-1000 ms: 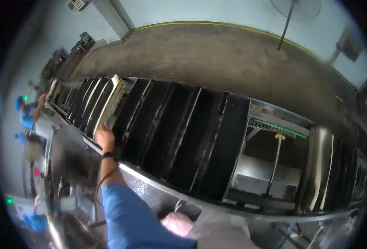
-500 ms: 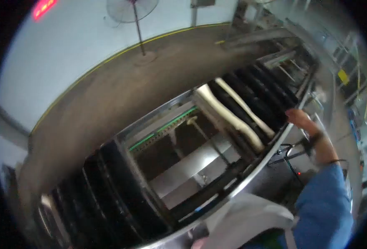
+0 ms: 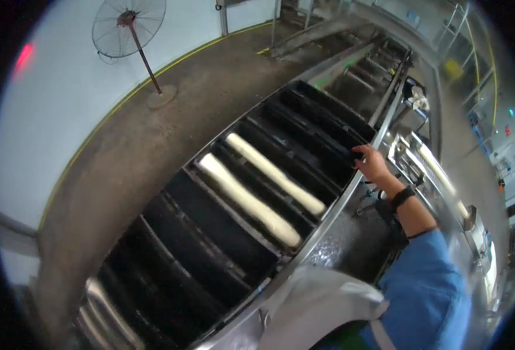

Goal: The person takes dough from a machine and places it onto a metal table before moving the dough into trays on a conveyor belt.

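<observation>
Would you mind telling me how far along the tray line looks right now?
Done: two pale dough strips lie in neighbouring black trays. In hand: the right hand touches the near end of an unfilled tray further along. Left: the trays on both sides show no dough.

Your view swung from the left end of the conveyor (image 3: 327, 213) to its right stretch within a second. Your left hand, which had gripped a pale piece at the trays' near edge, dropped out of sight. Your right hand (image 3: 373, 165), earlier low by your body, reached out and settled on the rim, fingers (image 3: 359, 156) curled at a black tray (image 3: 321, 125). Two pale pieces (image 3: 248, 199) that lay just beyond your fingertips half a second before ended up well left of them.
</observation>
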Demonstrator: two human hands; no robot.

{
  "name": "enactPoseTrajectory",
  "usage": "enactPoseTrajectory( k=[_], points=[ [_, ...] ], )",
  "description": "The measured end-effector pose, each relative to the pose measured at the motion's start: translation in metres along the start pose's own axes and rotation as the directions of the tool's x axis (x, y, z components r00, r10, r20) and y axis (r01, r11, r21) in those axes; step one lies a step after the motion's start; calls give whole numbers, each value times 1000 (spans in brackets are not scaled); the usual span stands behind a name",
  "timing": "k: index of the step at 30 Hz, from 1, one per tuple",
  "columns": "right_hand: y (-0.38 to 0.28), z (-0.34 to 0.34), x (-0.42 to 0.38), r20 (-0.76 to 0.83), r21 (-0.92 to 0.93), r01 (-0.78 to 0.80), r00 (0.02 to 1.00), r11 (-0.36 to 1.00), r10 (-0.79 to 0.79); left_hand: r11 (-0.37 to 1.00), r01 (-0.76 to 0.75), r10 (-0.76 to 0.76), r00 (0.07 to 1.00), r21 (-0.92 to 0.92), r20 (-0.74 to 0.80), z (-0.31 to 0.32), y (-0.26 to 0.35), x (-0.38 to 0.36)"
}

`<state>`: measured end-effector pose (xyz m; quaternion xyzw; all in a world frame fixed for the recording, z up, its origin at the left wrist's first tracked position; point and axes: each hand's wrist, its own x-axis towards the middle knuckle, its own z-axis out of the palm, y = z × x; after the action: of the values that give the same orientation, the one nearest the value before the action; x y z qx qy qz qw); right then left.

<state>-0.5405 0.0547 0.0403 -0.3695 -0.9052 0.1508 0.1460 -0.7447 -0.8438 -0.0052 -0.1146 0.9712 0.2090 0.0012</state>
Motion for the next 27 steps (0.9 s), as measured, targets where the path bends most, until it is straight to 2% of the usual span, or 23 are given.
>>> enactPoseTrajectory(
  k=[1, 2, 4, 5, 7, 8, 10, 11, 13, 14, 16, 18, 19, 20, 22, 23, 24, 25, 26, 27],
  points=[
    [9, 11, -4, -71, 12, -10, 997, 1000, 11, 964, 8, 9, 998, -266, 64, 27, -27, 42],
    [20, 6, 0, -93, -54, 8, 996, 999, -13, 868, 30, 34, 992, -496, 119, 45, -20, 69],
    [34, -19, -5, -79, -124, -124, 990, 985, 115, 838, -203, 191, 979, -507, -76, 76, 4, 86],
    [48, -30, -8, -60, -119, -178, 983, 977, 172, 812, -134, 242, 963, -569, 120, 76, 2, 110],
    [101, -46, -17, -18, -96, -247, 969, 964, 246, 846, -113, 217, 966, -521, 142, 73, 54, 105],
    [95, -57, -32, -8, -131, -307, 951, 943, 308, 856, -93, 193, 970, -508, 146, 75, 67, 100],
    [130, -76, -47, -5, -160, -438, 896, 884, 443, 879, -92, 177, 974, -468, 141, 67, 114, 91],
    [151, -80, -63, -11, -159, -459, 886, 874, 463, 894, -84, 158, 978, -439, 133, 61, 129, 83],
    [225, -85, -68, -39, -287, -488, 866, 824, 499, 917, -91, 145, 983, -389, 113, 48, 173, 62],
    [250, -89, -67, -34, -281, -509, 853, 814, 521, 925, -92, 138, 985, -368, 102, 43, 194, 49],
    [298, -101, -71, -153, -188, -525, 851, 830, 503, 934, -107, 142, 987, -341, 81, 36, 260, 13],
    [322, -112, -61, -196, -192, -599, 799, 777, 568, 929, -157, 193, 978, -335, 78, 47, 292, -2],
    [351, -110, -59, -211, -262, -614, 790, 745, 576, 925, -181, 215, 974, -335, 69, 50, 300, -7],
    [379, -107, -56, -215, -337, -615, 787, 713, 578, 918, -216, 254, 964, -333, 75, 58, 314, -7],
    [445, -100, -59, -91, -362, -561, 816, 744, 571, 913, -339, 365, 927, -224, 86, 70, 308, 12],
    [470, -93, -69, -148, -323, -443, 897, 837, 417, 887, -162, 235, 965, -433, 120, 75, 397, -49],
    [543, -67, -80, 5, -394, -347, 925, 851, 380, 833, -212, 298, 950, -511, 92, 76, 472, -108],
    [538, -66, -74, 41, -324, -426, 885, 844, 463, 841, -218, 302, 948, -496, 96, 75, 510, -132],
    [510, -77, -63, 105, -371, -462, 841, 805, 531, 840, -162, 267, 954, -517, 136, 76, 524, -138],
    [534, -65, -68, 87, -352, -344, 914, 870, 396, 832, -154, 265, 954, -532, 138, 79, 541, -145]
  ],
)
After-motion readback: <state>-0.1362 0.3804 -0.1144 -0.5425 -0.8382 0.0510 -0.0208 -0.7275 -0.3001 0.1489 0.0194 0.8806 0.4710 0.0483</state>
